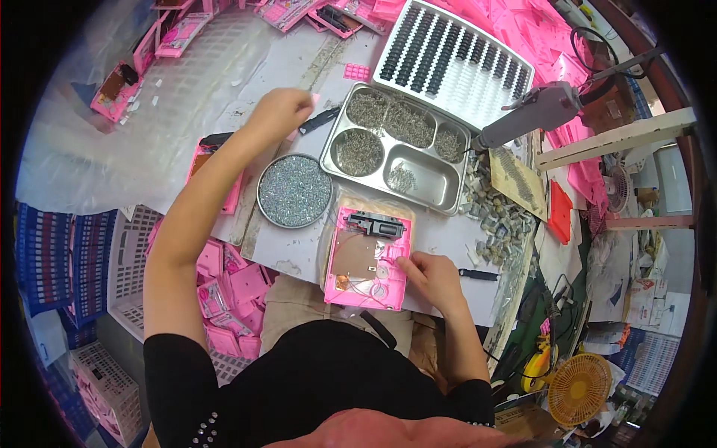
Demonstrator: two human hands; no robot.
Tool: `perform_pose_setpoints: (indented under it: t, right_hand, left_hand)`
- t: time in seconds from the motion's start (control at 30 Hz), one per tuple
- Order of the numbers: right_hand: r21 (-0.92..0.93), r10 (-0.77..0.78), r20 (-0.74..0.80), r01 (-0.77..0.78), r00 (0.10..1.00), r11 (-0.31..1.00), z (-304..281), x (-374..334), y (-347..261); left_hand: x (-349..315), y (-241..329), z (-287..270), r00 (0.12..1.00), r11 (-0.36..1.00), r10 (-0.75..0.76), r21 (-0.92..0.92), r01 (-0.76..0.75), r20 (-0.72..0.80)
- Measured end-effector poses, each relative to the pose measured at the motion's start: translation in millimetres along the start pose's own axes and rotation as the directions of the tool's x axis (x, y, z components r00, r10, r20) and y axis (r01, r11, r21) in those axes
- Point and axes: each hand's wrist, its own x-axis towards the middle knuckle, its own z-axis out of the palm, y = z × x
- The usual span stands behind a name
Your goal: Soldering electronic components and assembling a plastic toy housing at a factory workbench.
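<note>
An open pink plastic housing [370, 257] lies flat in front of me, showing a brown circuit board, a black part at its top and small round pieces. My right hand [432, 278] rests on its right edge, fingers curled against the pink shell. My left hand [278, 112] is stretched far out over the table, fingers pinched on a small pink piece near a black tool [320, 121]. Between the hands sits a round metal dish [294, 191] full of tiny shiny screws.
A steel compartment tray [429, 190] holds several heaps of screws. Behind it lies a white rack of black parts [452, 60]. An electric screwdriver [534, 112] hangs at the right. Another pink housing [220, 175] lies left; crates of pink parts [228, 287] sit below. A yellow fan [579, 388] stands lower right.
</note>
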Motion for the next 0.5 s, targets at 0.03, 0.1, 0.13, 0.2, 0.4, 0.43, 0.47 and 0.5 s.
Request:
perform_pose_setpoints:
  t: [0.03,0.1,0.13,0.2,0.4,0.43,0.47,0.5]
  right_hand:
    - [0.003,-0.006,-0.007,0.006,1.0,1.0,2,-1,-1]
    - [0.031,-0.002,-0.003,0.002,1.0,1.0,0,-5,-3]
    - [0.046,0.006,0.0,-0.006,1.0,0.999,0,-8,-2]
    - [0.106,-0.007,-0.029,0.01,1.0,0.994,1,-10,1]
    - [0.124,-0.012,-0.005,0.012,1.0,0.992,-2,-8,1]
    - [0.121,-0.017,-0.012,0.018,1.0,0.992,0,-8,3]
    - [0.117,-0.022,-0.019,0.025,1.0,0.993,1,-8,5]
    - [0.12,-0.031,-0.029,0.035,0.999,0.992,4,-8,6]
  left_hand:
    - [21,-11,17,0.995,0.996,0.085,0.025,-0.084,-0.053]
    - [56,-22,43,0.987,0.983,0.158,0.098,-0.155,-0.024]
    - [69,-20,52,0.988,0.979,0.14,0.144,-0.147,0.058]
    - [86,-19,58,0.975,0.966,0.134,0.196,-0.168,0.176]
    - [89,-31,39,0.977,0.98,0.187,0.044,-0.192,0.098]
    - [82,-16,28,0.996,0.996,0.083,-0.028,-0.082,0.037]
    - [78,-7,33,0.996,0.99,0.08,-0.117,-0.084,-0.039]
    - [71,-2,34,0.991,0.978,0.063,-0.19,-0.085,-0.121]
